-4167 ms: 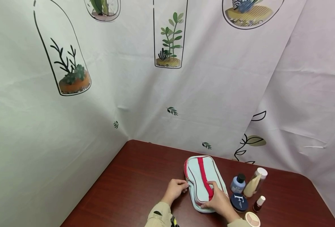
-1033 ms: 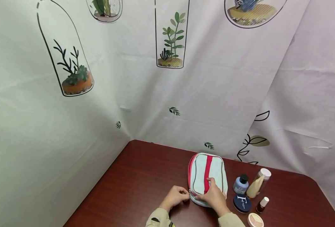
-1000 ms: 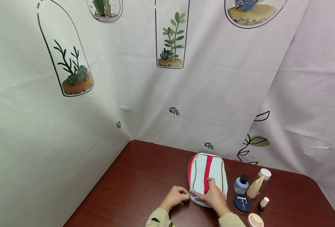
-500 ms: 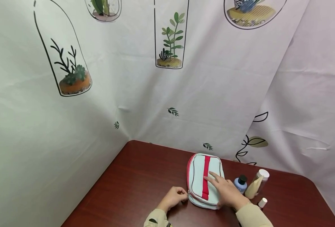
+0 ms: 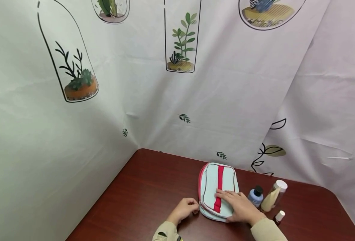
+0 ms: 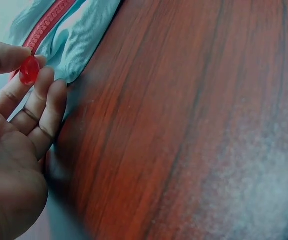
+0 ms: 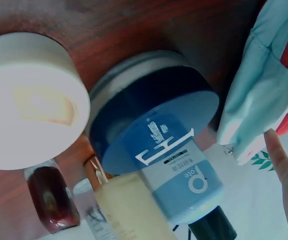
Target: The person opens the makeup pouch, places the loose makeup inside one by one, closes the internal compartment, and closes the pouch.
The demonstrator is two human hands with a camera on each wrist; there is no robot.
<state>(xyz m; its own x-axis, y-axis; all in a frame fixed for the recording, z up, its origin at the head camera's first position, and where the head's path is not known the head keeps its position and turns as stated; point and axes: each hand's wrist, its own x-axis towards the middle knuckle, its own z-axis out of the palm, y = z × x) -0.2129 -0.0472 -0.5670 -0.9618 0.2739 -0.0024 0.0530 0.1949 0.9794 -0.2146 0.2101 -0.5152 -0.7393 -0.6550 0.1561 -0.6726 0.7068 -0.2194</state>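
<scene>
A pale blue cosmetic bag with red trim lies on the table near its far edge. At its near left corner my left hand pinches a red teardrop zipper pull between thumb and forefinger. The red zipper runs up from that pull in the left wrist view. My right hand rests on the bag's near right part, fingers fairly straight over the red band, thumb at the near side. Only the tips of that hand's fingers show in the right wrist view, touching the fabric.
Right of the bag stand a blue bottle, a cream tube, a white-capped bottle and nail polish. The right wrist view also shows a round navy container and a pale round container. A patterned cloth wall borders the table.
My right hand has shifted from the bag's near edge to its right side, lifted briefly, and settled on top. The left hand stays at the zipper corner. Earlier, the bag's near end extended further forward.
</scene>
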